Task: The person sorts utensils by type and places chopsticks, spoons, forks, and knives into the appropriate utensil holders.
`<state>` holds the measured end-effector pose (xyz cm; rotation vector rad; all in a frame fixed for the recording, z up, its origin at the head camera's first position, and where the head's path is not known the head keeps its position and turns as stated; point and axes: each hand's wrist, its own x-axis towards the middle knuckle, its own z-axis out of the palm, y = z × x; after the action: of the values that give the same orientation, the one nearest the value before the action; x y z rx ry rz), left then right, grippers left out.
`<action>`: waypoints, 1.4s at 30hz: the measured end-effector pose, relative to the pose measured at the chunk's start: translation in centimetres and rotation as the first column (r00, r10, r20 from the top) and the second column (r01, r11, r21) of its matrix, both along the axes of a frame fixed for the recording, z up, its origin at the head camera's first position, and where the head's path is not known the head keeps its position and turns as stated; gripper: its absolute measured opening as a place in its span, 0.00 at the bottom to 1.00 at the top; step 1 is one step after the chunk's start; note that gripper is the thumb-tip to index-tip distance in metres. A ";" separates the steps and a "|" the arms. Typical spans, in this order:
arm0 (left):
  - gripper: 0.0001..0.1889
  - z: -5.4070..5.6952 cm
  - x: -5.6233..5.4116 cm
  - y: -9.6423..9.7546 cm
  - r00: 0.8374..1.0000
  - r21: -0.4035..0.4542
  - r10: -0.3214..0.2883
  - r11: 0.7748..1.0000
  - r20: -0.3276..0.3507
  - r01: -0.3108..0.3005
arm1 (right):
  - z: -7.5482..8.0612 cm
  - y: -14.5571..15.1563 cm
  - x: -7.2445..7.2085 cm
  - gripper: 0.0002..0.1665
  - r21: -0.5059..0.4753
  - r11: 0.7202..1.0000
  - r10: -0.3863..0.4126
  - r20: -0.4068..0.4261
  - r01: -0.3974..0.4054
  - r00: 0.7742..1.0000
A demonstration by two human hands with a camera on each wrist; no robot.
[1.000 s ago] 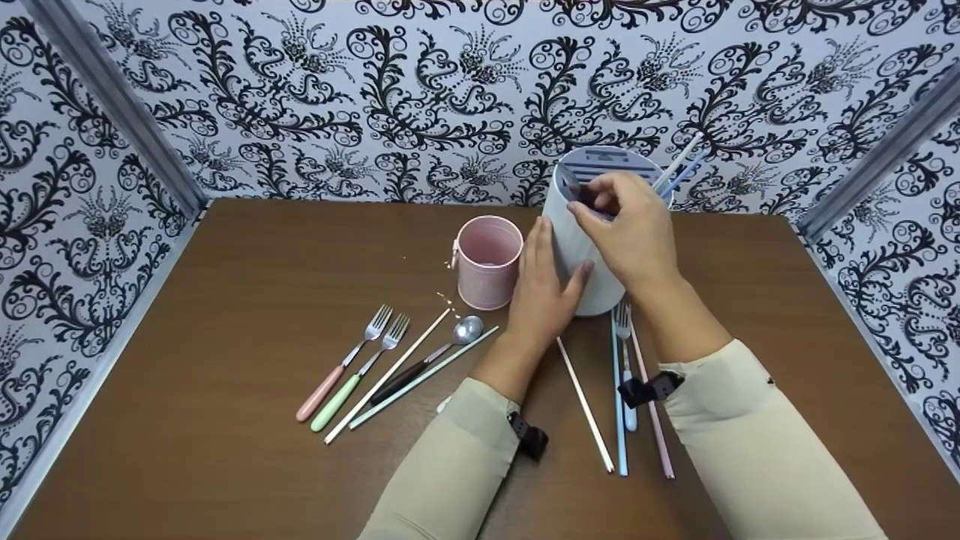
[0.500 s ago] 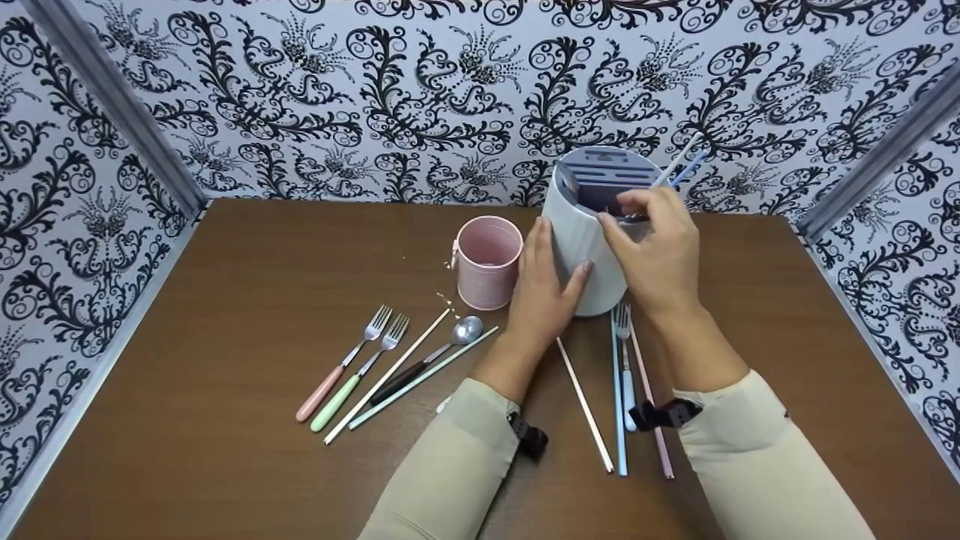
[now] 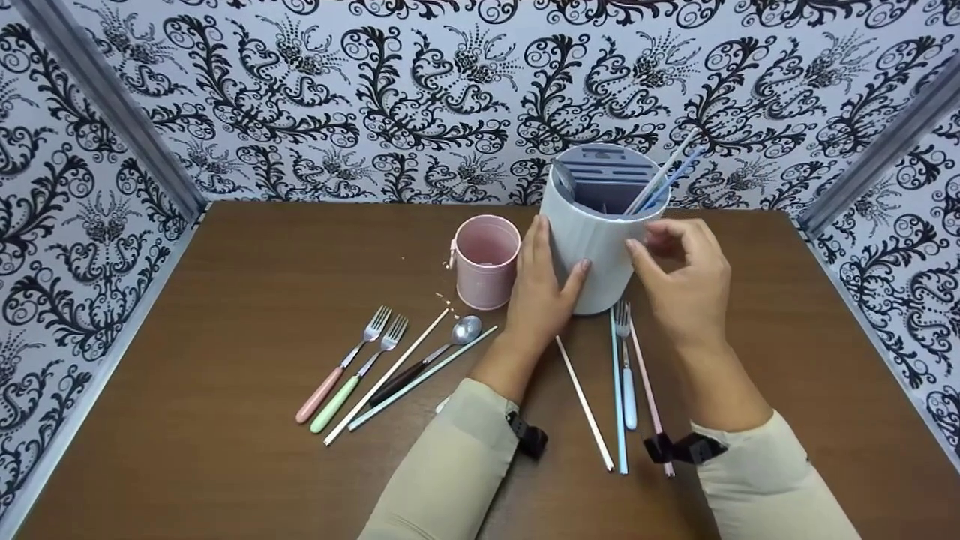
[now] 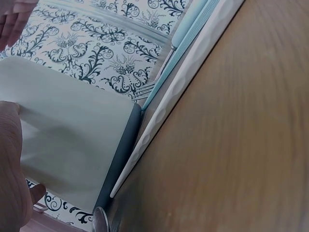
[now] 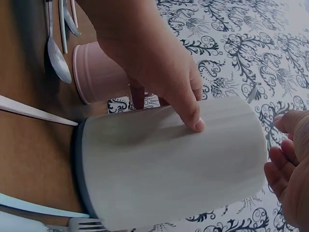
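Observation:
A tall white utensil holder [image 3: 596, 259] with a grey slotted insert stands at the back of the table, right of centre. A white chopstick [image 3: 679, 159] and a blue chopstick [image 3: 679, 176] lean out of its right side. My left hand [image 3: 541, 296] grips the holder's left side, thumb on the front wall; the right wrist view shows this left hand [image 5: 169, 77] too. Just right of the holder, my right hand [image 3: 690, 289] hovers apart from it, fingers loosely curled around nothing. In the right wrist view, the right hand's fingers [image 5: 277, 171] are near the holder's rim.
A pink cup [image 3: 486, 289] stands left of the holder. Front left lie a pink-handled fork [image 3: 322, 391], a green-handled fork [image 3: 337, 401], a spoon [image 3: 466, 330] and chopsticks [image 3: 390, 375]. Front right lie a blue-handled fork [image 3: 628, 394] and several chopsticks. A patterned wall rises behind.
My right hand has withdrawn from the holder's mouth, moving right and down to beside it. The left hand has kept its hold, and the holder looks unmoved.

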<state>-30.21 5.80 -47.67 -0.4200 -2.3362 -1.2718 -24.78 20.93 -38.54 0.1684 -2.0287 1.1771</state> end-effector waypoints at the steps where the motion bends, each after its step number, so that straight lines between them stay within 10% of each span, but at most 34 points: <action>1: 0.44 0.0 0.0 0.0 1.000 -0.001 0.000 1.000 0.001 0.000 | -0.1 0.1 0.2 0.14 -0.020 1.000 -0.001 0.017 0.001 1.000; 19: 0.44 0.0 -0.1 -0.1 1.000 -0.005 -0.013 1.000 0.019 0.013 | -4.2 2.3 2.2 0.17 0.026 0.997 0.061 0.336 -0.074 0.940; 32: 0.45 0.0 0.0 -0.1 0.999 -0.005 0.000 1.000 0.035 0.000 | -5.3 3.8 2.4 0.21 0.172 0.967 0.073 0.521 -0.189 0.851; 42: 0.45 -0.1 -0.1 -0.1 0.999 -0.002 -0.006 1.000 0.045 0.006 | -5.5 5.4 2.3 0.30 0.245 0.928 0.041 0.682 -0.280 0.730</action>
<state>-30.26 5.70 -47.74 -0.4041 -2.3755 -1.2944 -22.44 26.30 -44.01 0.0941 -2.9145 1.0764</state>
